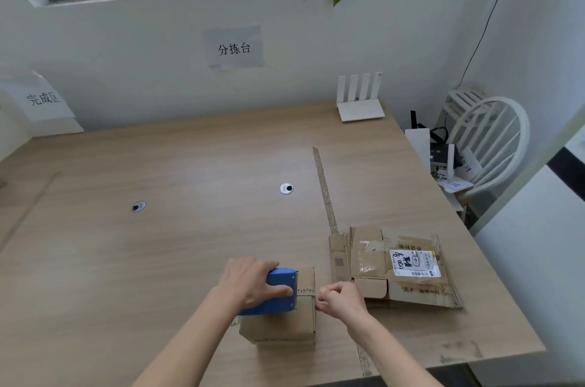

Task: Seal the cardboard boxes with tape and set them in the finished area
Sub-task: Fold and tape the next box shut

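Left grip (250, 280) holds a blue tape dispenser (278, 291) on one small cardboard box (281, 317) at the tabletop's (158, 244) near edge; right grip (337, 296) pinches closed just beside it, contents unclear. One flattened box stack (392, 266) lies right. Wooden surface, two grommets (286, 188), one router (359, 101), two wall signs (234, 47), one white chair (493, 139).

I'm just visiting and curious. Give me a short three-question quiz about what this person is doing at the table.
1. Which hand holds the blue tape dispenser?
2. True or false: the flattened boxes lie to the left of the small box.
3. What is the right hand doing?

Key:
1. The left hand.
2. False; they lie to its right.
3. Its fingers are curled at the small box's right edge, apparently pinching the tape end.
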Demonstrator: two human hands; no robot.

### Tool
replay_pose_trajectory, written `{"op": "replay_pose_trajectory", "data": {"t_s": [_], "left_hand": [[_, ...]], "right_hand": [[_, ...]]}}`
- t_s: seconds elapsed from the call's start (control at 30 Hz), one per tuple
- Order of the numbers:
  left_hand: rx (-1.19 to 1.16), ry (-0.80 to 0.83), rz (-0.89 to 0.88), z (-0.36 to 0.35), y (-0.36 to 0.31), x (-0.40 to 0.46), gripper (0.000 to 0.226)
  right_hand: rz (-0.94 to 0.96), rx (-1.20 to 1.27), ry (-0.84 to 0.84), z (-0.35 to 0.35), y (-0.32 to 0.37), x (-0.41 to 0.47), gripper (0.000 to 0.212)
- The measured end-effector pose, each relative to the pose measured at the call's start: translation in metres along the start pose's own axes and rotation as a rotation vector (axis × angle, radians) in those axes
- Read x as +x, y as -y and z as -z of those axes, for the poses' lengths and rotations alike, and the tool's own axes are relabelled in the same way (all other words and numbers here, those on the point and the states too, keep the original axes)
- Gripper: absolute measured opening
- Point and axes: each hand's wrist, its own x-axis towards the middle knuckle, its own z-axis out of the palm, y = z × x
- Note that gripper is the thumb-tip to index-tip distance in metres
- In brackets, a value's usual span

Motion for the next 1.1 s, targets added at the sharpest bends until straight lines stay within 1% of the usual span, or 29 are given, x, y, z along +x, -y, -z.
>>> {"op": "replay_pose_trajectory", "data": {"t_s": [0.13, 0.23, 0.33, 0.5, 0.57, 0.6, 0.63, 0.67, 0.7, 0.73, 0.77, 0.83, 0.87, 0.93, 1.0, 1.1], "left_hand": [[0.001, -0.002, -0.016, 0.0, -0.002, 0.004, 0.06], [0.0, -0.013, -0.024, -0.001, -0.002, 0.005, 0.061], [0.001, -0.025, -0.03, -0.004, 0.001, 0.005, 0.064], [-0.018, -0.067, -0.045, -0.007, 0.001, 0.005, 0.063], [-0.034, -0.086, -0.05, -0.007, 0.002, 0.003, 0.061], [-0.04, -0.09, -0.052, -0.007, 0.002, 0.003, 0.061], [-0.043, -0.089, -0.054, -0.007, 0.003, 0.003, 0.061], [-0.045, -0.082, -0.053, -0.008, 0.003, 0.003, 0.062], [-0.046, -0.073, -0.053, -0.008, 0.003, 0.003, 0.064], [-0.045, -0.066, -0.054, -0.007, 0.003, 0.004, 0.065], [-0.044, -0.061, -0.056, -0.006, 0.003, 0.005, 0.064], [-0.039, -0.062, -0.055, -0.005, 0.004, 0.006, 0.062], [-0.04, -0.065, -0.053, -0.005, 0.004, 0.007, 0.061], [-0.044, -0.062, -0.062, -0.004, 0.004, 0.007, 0.061], [-0.046, -0.052, -0.072, -0.004, 0.003, 0.006, 0.062], [-0.035, -0.03, -0.064, -0.002, 0.005, 0.006, 0.061]], "right_hand": [[-0.102, 0.107, 0.046, 0.001, -0.003, 0.001, 0.007], [-0.121, 0.107, 0.06, 0.0, -0.006, 0.003, 0.006], [-0.114, 0.06, 0.045, -0.001, -0.005, 0.004, 0.008], [-0.14, -0.024, 0.071, -0.004, -0.003, 0.005, 0.015], [-0.125, -0.097, 0.062, -0.006, 0.0, 0.007, 0.024], [-0.09, -0.176, 0.054, -0.006, 0.0, 0.008, 0.029], [-0.029, -0.307, 0.039, -0.006, -0.002, 0.01, 0.038], [0.051, -0.459, 0.018, -0.004, -0.004, 0.011, 0.055], [0.145, -0.588, -0.001, -0.001, -0.006, 0.012, 0.079], [0.244, -0.662, 0.004, 0.003, -0.006, 0.01, 0.096], [0.355, -0.694, 0.048, 0.007, -0.005, 0.009, 0.104], [0.578, -0.805, 0.201, 0.009, -0.001, 0.007, 0.107], [0.653, -0.909, 0.272, 0.006, 0.001, 0.005, 0.114], [0.694, -1.074, 0.353, -0.002, 0.005, 0.003, 0.135], [0.705, -1.162, 0.345, -0.011, 0.004, 0.009, 0.147], [0.773, -1.205, 0.277, -0.013, 0.007, 0.012, 0.145]]}}
